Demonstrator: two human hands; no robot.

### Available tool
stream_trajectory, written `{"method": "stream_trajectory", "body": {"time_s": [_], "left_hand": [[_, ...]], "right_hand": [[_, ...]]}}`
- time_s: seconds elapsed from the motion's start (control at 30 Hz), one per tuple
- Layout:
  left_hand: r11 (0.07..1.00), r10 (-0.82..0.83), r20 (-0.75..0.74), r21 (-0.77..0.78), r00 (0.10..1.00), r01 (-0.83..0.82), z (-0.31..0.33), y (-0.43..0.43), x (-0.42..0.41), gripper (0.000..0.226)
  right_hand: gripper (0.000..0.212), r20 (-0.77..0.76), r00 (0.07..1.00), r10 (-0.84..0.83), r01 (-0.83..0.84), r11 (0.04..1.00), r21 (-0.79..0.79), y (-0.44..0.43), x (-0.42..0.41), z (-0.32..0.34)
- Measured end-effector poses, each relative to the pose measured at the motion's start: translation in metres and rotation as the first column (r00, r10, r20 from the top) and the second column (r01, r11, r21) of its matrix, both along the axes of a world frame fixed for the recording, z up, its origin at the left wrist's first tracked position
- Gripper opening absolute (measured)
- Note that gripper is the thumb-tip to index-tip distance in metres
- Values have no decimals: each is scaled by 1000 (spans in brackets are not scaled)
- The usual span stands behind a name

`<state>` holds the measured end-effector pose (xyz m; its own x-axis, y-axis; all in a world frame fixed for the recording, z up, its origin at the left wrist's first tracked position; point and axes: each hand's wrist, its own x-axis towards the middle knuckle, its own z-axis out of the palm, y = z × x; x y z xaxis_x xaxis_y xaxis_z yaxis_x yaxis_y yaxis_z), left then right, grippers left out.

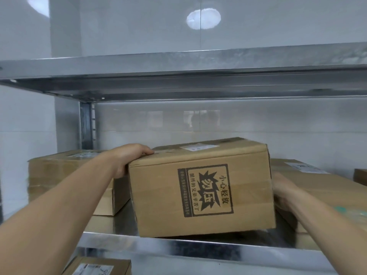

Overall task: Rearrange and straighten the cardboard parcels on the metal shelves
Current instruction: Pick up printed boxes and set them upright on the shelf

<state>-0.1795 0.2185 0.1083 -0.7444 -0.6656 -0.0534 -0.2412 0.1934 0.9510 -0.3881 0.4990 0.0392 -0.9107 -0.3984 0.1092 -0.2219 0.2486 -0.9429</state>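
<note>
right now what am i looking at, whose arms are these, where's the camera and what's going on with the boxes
There is no machine here: these are a person's two bare arms, filmed by one camera worn on their head, looking forward and down. In front is a metal shelf, with an upper shelf above it. The left hand grips the top left corner of the printed cardboard box, thumb on top. The right hand is against that box's right side; its fingers are hidden. The box looks slightly tilted, between a taped box on the left and a labelled box on the right. A lower box shows on the level below.
</note>
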Motion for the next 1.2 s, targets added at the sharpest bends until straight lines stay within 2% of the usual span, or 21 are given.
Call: {"method": "stream_trajectory", "body": {"time_s": [0.07,0.17,0.23,0.3,0.47,0.67,0.83,0.97,1.1,1.2], "left_hand": [[999,-4,32,-49,999,5,2,-1,-6,28],[991,-9,97,-133,995,22,7,-6,-14,32],[982,-16,146,-183,989,43,12,-10,-18,33],[973,-36,198,-215,979,79,15,-14,-22,34],[957,-64,322,-249,945,150,19,-23,-31,41],[967,-107,331,-186,938,176,18,-33,-40,40],[953,-80,368,-244,926,180,18,-30,-45,37],[947,-67,365,-269,928,174,18,-23,-41,35],[946,-59,297,-287,953,148,18,-15,-30,38],[946,-64,192,-301,979,121,19,-14,-19,35]], "right_hand": [[25,112,993,36,-30,998,-59,-1,-1,0],[47,226,971,79,-44,987,-156,-3,-1,15],[65,238,965,109,-84,990,-114,-2,-2,32],[73,197,972,125,-127,992,-3,-3,-4,50],[52,170,980,100,-144,951,272,-13,-7,77],[43,209,972,104,-175,918,356,-21,-13,85],[40,170,983,67,-135,894,428,-28,-14,87],[37,145,987,74,-126,912,390,-24,-9,85],[36,109,990,93,-124,937,328,-16,1,82],[41,33,995,91,-96,959,267,-11,5,80]]}}
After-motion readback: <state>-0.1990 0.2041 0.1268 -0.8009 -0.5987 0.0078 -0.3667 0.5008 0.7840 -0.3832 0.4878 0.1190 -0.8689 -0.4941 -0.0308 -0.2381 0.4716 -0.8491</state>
